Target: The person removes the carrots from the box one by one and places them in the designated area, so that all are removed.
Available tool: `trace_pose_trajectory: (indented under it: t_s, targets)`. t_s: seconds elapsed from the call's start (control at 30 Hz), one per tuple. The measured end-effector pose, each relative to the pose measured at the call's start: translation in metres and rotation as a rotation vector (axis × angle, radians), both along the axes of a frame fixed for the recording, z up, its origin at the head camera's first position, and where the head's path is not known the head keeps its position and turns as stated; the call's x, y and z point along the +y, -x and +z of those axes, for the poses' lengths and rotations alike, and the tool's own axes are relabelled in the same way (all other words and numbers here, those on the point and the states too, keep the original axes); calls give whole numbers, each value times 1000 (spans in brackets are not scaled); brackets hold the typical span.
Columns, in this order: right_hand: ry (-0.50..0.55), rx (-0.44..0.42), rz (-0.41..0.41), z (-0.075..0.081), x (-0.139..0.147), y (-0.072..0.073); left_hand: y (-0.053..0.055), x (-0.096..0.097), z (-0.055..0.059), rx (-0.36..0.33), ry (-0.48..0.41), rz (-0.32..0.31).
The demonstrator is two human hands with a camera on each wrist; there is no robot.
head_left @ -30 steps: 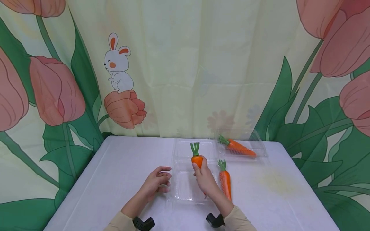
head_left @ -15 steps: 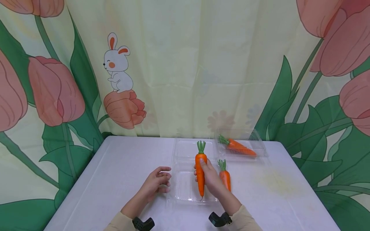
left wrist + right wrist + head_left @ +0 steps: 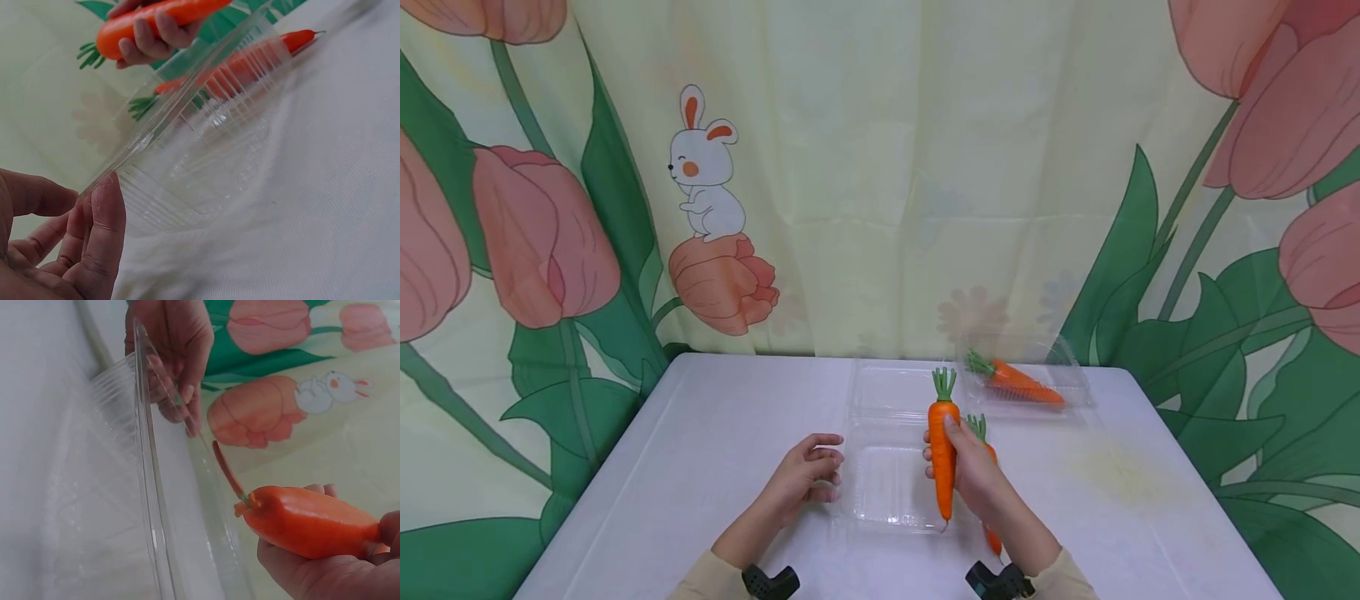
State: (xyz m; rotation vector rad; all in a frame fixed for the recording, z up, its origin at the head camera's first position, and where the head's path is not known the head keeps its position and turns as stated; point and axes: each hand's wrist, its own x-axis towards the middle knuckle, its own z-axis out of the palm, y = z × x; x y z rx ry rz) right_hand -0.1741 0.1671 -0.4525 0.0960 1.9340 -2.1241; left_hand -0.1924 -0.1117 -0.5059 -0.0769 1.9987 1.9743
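Note:
My right hand (image 3: 976, 473) grips an orange toy-like carrot (image 3: 942, 437) upright, its green top up and thin tip down, over the right side of a clear plastic hinged box (image 3: 883, 483). Thumb and fingers wrap the carrot's side, also seen in the right wrist view. At the box's left edge is my left hand (image 3: 808, 475); in the left wrist view its thumb and fingertips pinch the clear rim (image 3: 134, 147). A second carrot (image 3: 993, 537) lies on the table right of the box, partly hidden behind my right hand and forearm.
Another clear box (image 3: 1078, 387) stands at the back right, with a carrot (image 3: 1018, 383) lying inside. The open box's lid (image 3: 895, 387) lies folded back toward the curtain. A white cloth (image 3: 715, 442) covers the table, and a printed curtain (image 3: 850, 208) hangs behind.
My right hand has turned the carrot so its full length shows, and moved it rightward toward the box's right edge. The left hand has stayed at the left rim.

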Motion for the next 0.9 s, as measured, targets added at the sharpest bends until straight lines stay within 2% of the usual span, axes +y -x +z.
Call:
trace_pose_trajectory:
  t_s: [0.37,0.9]
  targets:
    - [-10,4,-16,5,17,-7,-2,-1,1,6,1,3]
    - [-84,-31,-52,6,53,-20,-4,-5,2,-27,-14,15]
